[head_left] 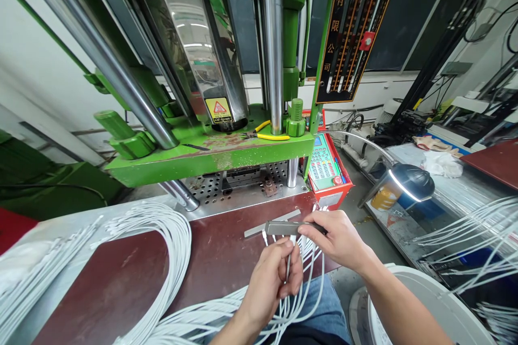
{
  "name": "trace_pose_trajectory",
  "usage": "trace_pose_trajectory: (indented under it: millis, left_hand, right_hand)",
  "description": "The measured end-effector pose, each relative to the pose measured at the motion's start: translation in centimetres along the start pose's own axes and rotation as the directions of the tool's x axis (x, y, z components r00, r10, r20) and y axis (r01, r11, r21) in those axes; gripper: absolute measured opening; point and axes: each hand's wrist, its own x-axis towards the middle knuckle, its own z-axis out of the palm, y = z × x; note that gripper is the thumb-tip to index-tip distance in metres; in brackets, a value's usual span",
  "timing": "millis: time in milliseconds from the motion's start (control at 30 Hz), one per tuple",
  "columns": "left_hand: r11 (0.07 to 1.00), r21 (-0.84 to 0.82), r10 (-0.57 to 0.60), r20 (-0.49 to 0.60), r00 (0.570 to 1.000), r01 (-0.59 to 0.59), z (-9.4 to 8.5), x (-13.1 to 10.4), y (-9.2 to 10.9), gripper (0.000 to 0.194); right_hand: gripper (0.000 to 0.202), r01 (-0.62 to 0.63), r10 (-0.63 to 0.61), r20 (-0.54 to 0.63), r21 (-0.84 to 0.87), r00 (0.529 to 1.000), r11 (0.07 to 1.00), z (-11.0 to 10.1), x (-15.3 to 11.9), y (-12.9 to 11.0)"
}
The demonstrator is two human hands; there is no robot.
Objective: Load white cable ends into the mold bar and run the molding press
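My right hand (338, 237) is closed round one end of a flat grey metal bar (281, 228), thumb on top. The bar is raised a little over the front of the brown board. Below it my left hand (275, 269) pinches a white cable end (293, 239) close to the bar's lower edge. A thin greyish length hangs between the left fingers; I cannot tell whether it is this cable in shadow. White cable plugs (265, 237) show along the bar's near side. A second flat metal strip (254, 230) lies behind the bar, partly covered by it.
A green press (210, 159) stands ahead, with yellow-handled pliers (271, 137) on its plate. Coiled white cables (184, 242) lie on the brown board (218, 259) at left. To the right are a red control box (332, 194), a lamp (413, 180) and a white bin (429, 285).
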Motion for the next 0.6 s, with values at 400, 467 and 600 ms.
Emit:
trace_pose_trajectory:
  millis: [400, 467, 600]
  left_hand:
    - [0.997, -0.056, -0.042, 0.018, 0.999, 0.043, -0.04, -0.1, -0.15, 0.033]
    - [0.997, -0.063, -0.055, -0.001, 0.998, 0.055, -0.06, -0.03, -0.24, 0.037]
    - [0.998, -0.029, -0.053, -0.061, 0.997, 0.051, 0.03, 0.08, -0.07, 0.052]
  right_hand:
    - [0.032, -0.001, 0.001, 0.011, 0.009, 1.0, 1.0, 0.02, 0.0, -0.03]
    - [0.033, -0.015, 0.015, 0.019, 0.016, 1.0, 1.0, 0.03, 0.05, 0.0]
    - [0.034, -0.091, 0.09, 0.027, 0.041, 0.996, 0.995, -0.07, 0.1, -0.08]
